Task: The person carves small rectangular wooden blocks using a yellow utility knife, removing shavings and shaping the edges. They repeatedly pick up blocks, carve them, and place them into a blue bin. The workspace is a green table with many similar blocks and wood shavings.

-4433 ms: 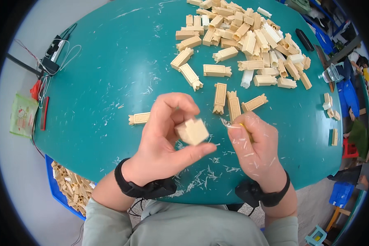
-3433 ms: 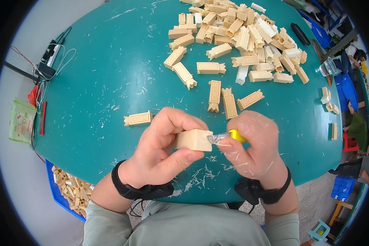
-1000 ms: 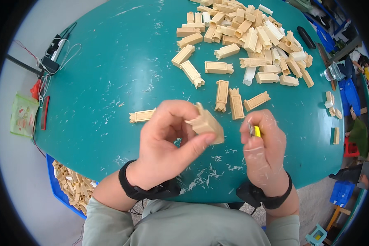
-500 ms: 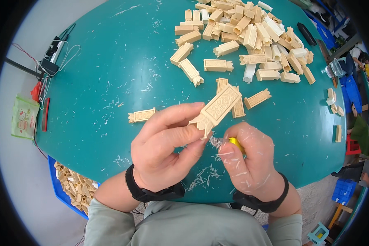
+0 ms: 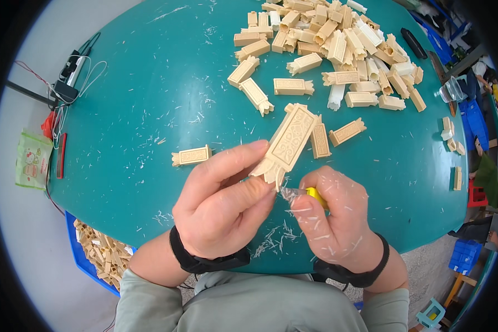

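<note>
Between its thumb and fingers my left hand [image 5: 221, 205] grips a beige molded plastic piece [image 5: 292, 138], a rectangular box shape with raised scrollwork and a jagged, crown-like end. That jagged end points down toward me. My right hand [image 5: 337, 213] is closed around a yellow-handled utility knife [image 5: 317, 197]; its blade sits at the jagged edge. White shavings cling to the blade, my right thumb and fingers. Just beyond the held piece, similar beige pieces [image 5: 320, 141] lie on the table, one partly hidden behind it.
A big pile of beige and whitish pieces [image 5: 337, 50] covers the far right of the green table [image 5: 133, 110]. Thin shavings [image 5: 276, 238] are scattered about. A black marker-like object [image 5: 414, 44] lies far right. At lower left is a blue bin [image 5: 83, 260] full of pieces.
My left hand has shifted slightly left and turned the beige piece more upright. The knife blade has moved a little left with the jagged end.
</note>
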Available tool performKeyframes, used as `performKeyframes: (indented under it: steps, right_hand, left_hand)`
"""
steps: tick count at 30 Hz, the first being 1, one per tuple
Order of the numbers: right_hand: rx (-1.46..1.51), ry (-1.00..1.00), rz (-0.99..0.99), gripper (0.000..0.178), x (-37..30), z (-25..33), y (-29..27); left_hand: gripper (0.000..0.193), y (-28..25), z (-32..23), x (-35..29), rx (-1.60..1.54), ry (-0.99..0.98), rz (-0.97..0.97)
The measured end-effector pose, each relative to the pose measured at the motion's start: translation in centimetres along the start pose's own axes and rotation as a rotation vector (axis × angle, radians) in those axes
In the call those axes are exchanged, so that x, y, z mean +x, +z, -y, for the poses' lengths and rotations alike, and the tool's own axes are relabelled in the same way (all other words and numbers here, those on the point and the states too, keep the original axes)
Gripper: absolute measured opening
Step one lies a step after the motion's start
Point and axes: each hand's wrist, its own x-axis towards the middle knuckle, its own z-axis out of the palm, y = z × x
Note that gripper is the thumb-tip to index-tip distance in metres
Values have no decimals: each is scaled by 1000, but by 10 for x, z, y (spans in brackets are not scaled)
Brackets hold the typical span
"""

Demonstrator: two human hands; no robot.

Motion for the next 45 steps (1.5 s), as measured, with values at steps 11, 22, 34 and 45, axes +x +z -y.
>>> performKeyframes:
  steps: [11,22,34,45]
  right_hand:
    - [-127,-72,-71,27,2,-5,1]
    - [-21,15,-74,23,2,-3,-4]
    - [176,178,-225,19,10,-12,-19]
    - [210,103,-248,15,10,-14,-19]
  left_hand:
    - [27,-1,-2,-2,68,-7,-1]
    - [21,-1,-4,6,72,-39,8]
    - [18,-16,30,18,644,-345,464]
    - [34,30,28,10,253,-185,496]
